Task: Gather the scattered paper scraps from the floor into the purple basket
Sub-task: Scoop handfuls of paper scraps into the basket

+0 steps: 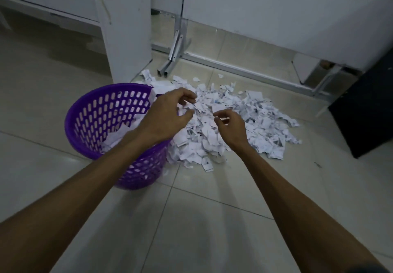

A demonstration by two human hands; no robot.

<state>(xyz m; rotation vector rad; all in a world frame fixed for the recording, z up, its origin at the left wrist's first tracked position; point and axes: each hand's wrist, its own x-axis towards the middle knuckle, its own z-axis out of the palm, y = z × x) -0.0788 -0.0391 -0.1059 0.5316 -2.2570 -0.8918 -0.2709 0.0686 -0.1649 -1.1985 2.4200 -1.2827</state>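
Here the gathering is mid-way: both hands hover over the paper scraps [225, 128] heaped on the floor [212, 219] right of the purple basket [85, 111], left hand [168, 116] and right hand [230, 127] loosely curled, seemingly empty, so next comes scooping a handful.

left forearm [119, 155] hides basket [89, 113] near rim; scrap [263, 121] print unreadable.
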